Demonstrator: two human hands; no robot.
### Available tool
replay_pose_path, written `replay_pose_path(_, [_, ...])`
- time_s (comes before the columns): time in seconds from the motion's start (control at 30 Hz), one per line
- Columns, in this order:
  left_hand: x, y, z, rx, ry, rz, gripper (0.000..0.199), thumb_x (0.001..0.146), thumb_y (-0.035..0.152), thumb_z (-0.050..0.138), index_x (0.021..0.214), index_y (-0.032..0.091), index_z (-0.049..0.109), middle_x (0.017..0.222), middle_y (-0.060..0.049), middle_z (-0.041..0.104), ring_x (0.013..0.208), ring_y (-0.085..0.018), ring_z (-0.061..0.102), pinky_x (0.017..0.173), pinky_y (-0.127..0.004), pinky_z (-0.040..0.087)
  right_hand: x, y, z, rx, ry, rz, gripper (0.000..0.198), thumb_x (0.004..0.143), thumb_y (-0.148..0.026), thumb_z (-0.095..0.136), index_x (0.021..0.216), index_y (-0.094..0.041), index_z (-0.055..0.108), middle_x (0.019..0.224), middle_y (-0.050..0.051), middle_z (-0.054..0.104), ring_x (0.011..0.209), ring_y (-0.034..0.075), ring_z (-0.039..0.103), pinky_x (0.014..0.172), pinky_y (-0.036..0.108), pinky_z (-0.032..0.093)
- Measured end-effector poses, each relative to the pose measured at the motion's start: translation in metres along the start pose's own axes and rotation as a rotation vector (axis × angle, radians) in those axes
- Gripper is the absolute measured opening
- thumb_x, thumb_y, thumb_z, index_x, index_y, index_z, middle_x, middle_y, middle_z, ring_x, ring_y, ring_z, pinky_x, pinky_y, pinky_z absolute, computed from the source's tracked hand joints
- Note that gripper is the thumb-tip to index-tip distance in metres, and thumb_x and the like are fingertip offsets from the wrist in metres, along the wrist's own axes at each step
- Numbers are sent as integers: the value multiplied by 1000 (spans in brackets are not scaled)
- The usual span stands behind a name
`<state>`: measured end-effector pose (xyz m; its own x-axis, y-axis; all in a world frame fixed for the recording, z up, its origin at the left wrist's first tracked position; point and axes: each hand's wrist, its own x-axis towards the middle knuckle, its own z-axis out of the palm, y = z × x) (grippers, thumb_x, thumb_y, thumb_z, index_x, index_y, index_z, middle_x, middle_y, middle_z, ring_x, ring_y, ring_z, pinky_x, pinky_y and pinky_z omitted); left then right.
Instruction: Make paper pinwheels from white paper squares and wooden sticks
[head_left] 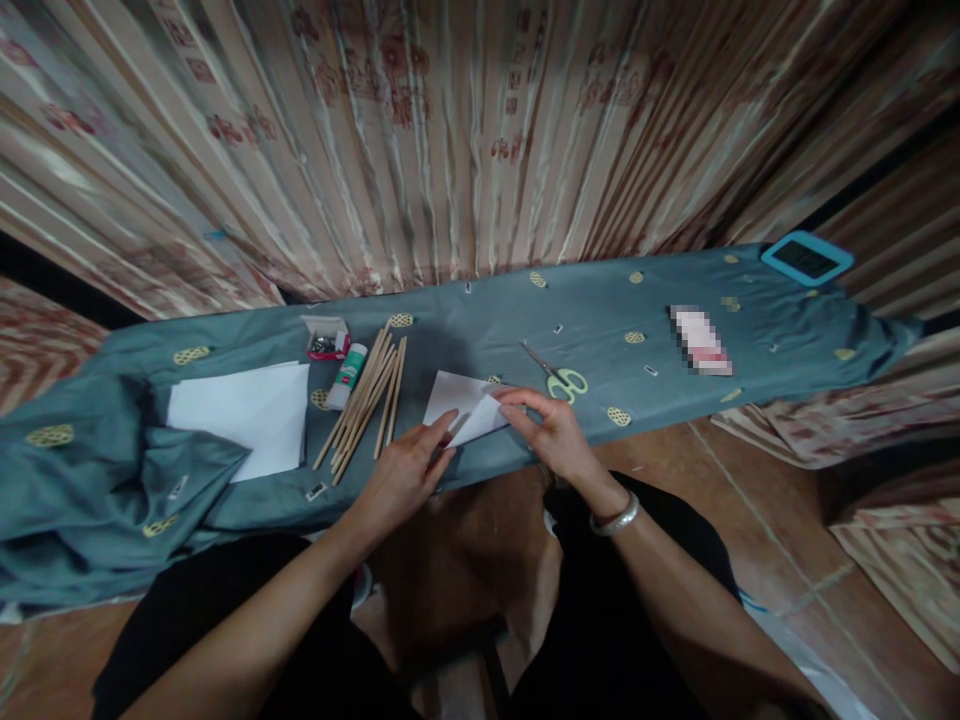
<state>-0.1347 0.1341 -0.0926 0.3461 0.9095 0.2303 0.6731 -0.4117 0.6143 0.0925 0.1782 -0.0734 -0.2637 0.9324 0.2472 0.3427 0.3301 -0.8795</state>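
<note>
A white sheet of paper [450, 392] lies near the front edge of the cloth-covered table, with one part folded over. My left hand [409, 462] presses its fingers on the paper's lower left side. On the other side, my right hand [551, 428] pinches the folded corner between thumb and fingers. Just beyond the right hand is a pair of scissors [559, 380] with light green handles. To the left of the paper lie several thin wooden sticks [365, 405], and beside them a glue stick [347, 377].
A stack of white paper [247, 415] lies at the left, partly under bunched cloth [135, 470]. A small open red-and-white box [328, 340] holds dark, shiny bits. Toward the right are a blurred-out card or packet [701, 340] and a blue-framed digital display [807, 258]. Curtains [480, 150] hang behind.
</note>
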Motion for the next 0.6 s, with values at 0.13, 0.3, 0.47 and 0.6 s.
replay_pose_path(0.13, [-2,-1,-4,36,37,31,55,93,31,47,144,17,33,107,-12,67,91,-22,67,82,-34,53,29,10,19,-126,34,-18,11,85,-24,58,85,-22,69,113,6,70,106,21,65,96,37,48])
replay_pose_path(0.3, [-3,10,-12,308,120,194,51,91,21,49,140,12,37,138,-19,51,130,-29,45,105,-46,40,49,13,38,-327,19,-30,15,86,-20,55,85,-22,70,118,7,68,114,23,61,102,40,44])
replay_pose_path(0.47, [-11,14,-1,459,-37,280,43,93,17,43,135,9,43,143,-16,48,138,-27,37,113,-49,29,53,15,50,-464,14,-25,18,88,-19,53,89,-19,71,125,12,64,120,26,57,103,44,41])
replay_pose_path(0.6, [-16,11,7,479,-81,250,46,92,21,46,137,8,42,145,-18,46,139,-28,36,114,-49,28,56,18,56,-508,6,-45,20,89,-19,51,90,-18,71,127,12,63,121,27,55,103,44,40])
